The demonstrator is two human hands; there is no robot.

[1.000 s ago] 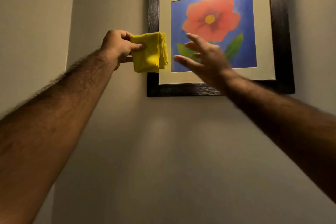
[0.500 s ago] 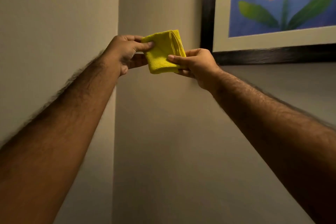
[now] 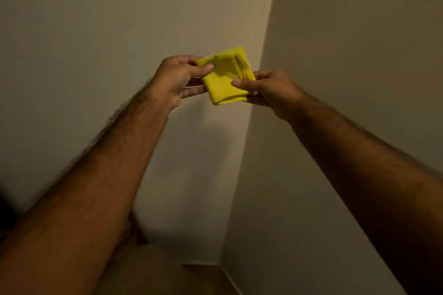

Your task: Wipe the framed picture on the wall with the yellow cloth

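The folded yellow cloth [image 3: 224,79] is held in the air in front of a wall corner, at arm's length. My left hand [image 3: 177,79] pinches its left edge between thumb and fingers. My right hand [image 3: 268,91] pinches its right edge, thumb on top near the folded layers. The framed picture is out of view.
Two plain beige walls meet in a corner [image 3: 261,79] just behind the cloth. A strip of brown floor [image 3: 191,278] shows at the bottom, with a dark furniture piece [image 3: 137,230] low beside my left forearm.
My right hand came off the picture and took hold of the cloth's right edge. The view dropped down and left, so the picture has left the frame.
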